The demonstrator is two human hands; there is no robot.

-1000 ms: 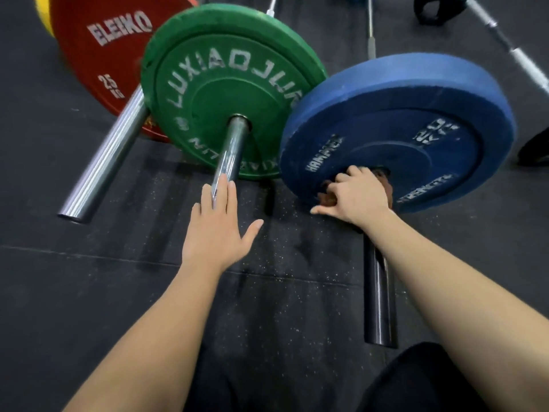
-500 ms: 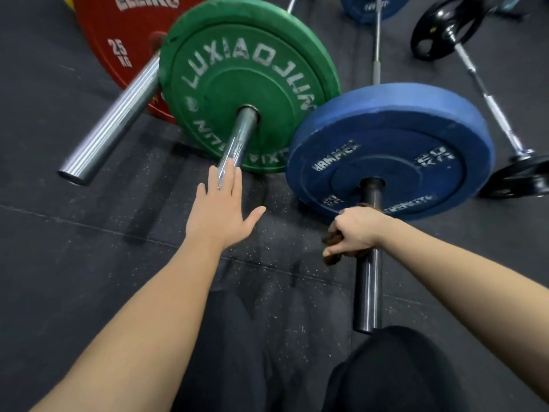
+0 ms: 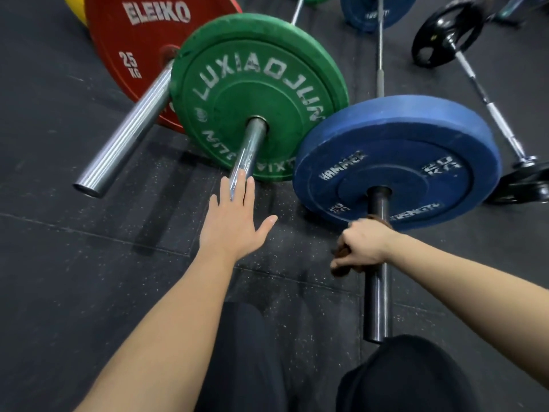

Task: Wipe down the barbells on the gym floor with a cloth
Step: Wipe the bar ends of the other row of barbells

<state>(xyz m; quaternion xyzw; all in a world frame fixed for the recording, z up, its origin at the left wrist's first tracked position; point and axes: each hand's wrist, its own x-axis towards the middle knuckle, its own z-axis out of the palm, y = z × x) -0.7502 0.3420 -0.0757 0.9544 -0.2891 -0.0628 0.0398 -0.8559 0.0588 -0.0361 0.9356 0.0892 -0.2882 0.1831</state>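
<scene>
Two bare hands are seen over a black speckled rubber floor (image 3: pixel 74 278). Nearest, a dark steel barbell sleeve (image 3: pixel 375 298) is gripped by the right hand (image 3: pixel 361 243), with fingers (image 3: pixel 341 264) curled round a brown cloth (image 3: pixel 338 272) held against it, just short of a blue Hammer bumper plate (image 3: pixel 398 153). The left hand (image 3: pixel 234 224) is held flat with straight fingers, touching the end of a chrome sleeve (image 3: pixel 251 147) on a green Luxiaojun plate (image 3: pixel 255 84). A red Eleiko 25 kg plate (image 3: pixel 139 46) is set behind. A small black-plated bar (image 3: pixel 448 31) lies far right.
</scene>
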